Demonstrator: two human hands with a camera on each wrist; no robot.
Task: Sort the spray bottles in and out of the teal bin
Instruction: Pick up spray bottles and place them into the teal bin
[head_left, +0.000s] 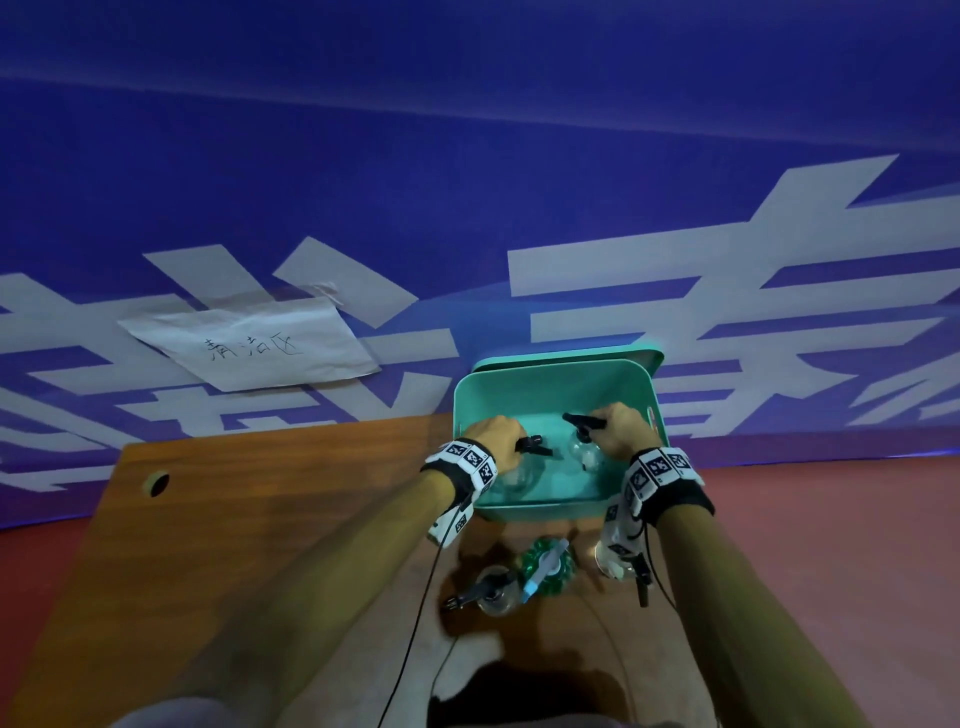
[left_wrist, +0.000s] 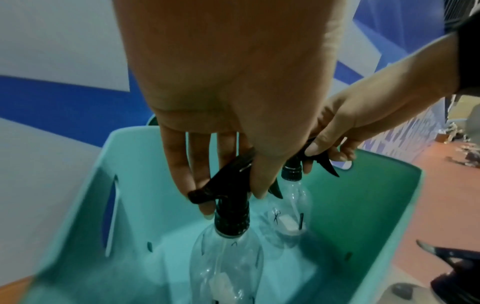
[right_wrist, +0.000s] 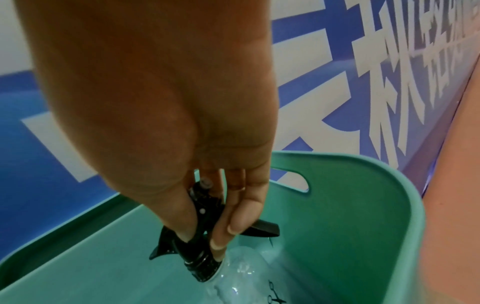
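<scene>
The teal bin (head_left: 550, 384) stands at the wooden table's far edge. Both my hands are down inside it. My left hand (head_left: 496, 434) grips the black trigger head of a clear spray bottle (left_wrist: 226, 259) whose body hangs into the bin (left_wrist: 363, 205). My right hand (head_left: 621, 428) pinches the black sprayer of a second clear bottle (right_wrist: 241, 267) with small scissor prints, held inside the bin (right_wrist: 363, 205) on the right side. In the left wrist view this right-hand bottle (left_wrist: 291, 207) shows just beyond the left hand (left_wrist: 228, 191). Whether either bottle touches the bin's floor is unclear.
On the table (head_left: 260, 519) in front of the bin stand a clear bottle with a black sprayer (head_left: 491, 590), a green bottle with a light blue sprayer (head_left: 545, 564) and another clear bottle (head_left: 621, 564) under my right wrist. A paper note (head_left: 249, 345) hangs on the blue wall.
</scene>
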